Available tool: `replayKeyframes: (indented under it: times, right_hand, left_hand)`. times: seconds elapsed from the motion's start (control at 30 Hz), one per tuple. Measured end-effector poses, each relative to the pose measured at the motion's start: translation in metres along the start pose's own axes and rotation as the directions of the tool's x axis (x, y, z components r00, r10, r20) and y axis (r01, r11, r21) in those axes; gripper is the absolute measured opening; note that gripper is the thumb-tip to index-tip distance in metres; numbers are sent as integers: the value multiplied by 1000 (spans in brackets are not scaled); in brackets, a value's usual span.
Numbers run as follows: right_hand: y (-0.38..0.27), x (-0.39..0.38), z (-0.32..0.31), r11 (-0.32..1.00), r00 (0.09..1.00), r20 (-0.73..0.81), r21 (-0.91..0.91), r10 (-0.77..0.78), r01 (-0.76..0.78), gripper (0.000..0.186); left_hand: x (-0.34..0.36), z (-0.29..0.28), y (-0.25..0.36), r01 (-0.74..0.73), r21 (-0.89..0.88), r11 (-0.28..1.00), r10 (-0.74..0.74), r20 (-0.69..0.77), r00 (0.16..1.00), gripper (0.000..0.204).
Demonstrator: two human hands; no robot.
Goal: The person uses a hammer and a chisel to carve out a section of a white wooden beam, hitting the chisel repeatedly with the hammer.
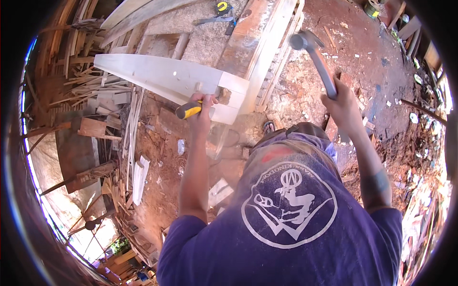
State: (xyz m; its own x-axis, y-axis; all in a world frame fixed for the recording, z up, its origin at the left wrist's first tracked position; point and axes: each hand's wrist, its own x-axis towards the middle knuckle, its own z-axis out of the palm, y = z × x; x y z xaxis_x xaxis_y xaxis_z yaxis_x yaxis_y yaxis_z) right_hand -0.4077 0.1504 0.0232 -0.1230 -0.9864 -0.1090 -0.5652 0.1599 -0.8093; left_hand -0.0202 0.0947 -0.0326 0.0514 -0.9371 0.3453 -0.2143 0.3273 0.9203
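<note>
My right hand [344, 106] is closed around the handle of a claw hammer [322, 66], raised off to the right with its head up and to the left. My left hand [202, 112] is wrapped around a chisel with a yellow and black handle [189, 110]; the fingers and the wood hide its blade. That hand rests at the near edge of a long, pale planed timber [157, 72], close to its right end. Beside the fingers, a dark, rough-edged recess [224, 94] shows in the timber.
Beyond the timber lie a yellow and black tape measure [222, 7] and a try square [212, 20]. Long boards [269, 43] run away at the far middle. Scrap wood [102, 88] is heaped at the left. Chips and debris litter the reddish dirt floor [372, 62].
</note>
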Motion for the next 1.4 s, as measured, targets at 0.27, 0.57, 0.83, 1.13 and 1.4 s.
replayKeyframes:
  times: [0.27,0.57,0.83,1.13,1.4]
  right_hand:
    - [25,-16,-12,957,963,-2,112,270,-268,21]
    - [31,-45,29,871,900,-1,252,436,-421,21]
    - [39,-82,61,778,821,-77,382,565,-499,20]
    - [40,-140,105,643,669,-184,538,720,-545,19]
    - [49,-183,100,637,496,-412,600,765,-484,16]
  left_hand:
    - [61,23,10,247,282,927,-313,217,925,39]
    - [-24,65,55,-405,148,902,244,599,763,25]
    - [2,83,12,-540,86,837,161,905,393,21]
    - [-11,86,-32,-609,59,791,239,887,396,27]
    - [-6,103,-30,-612,192,767,189,844,502,31]
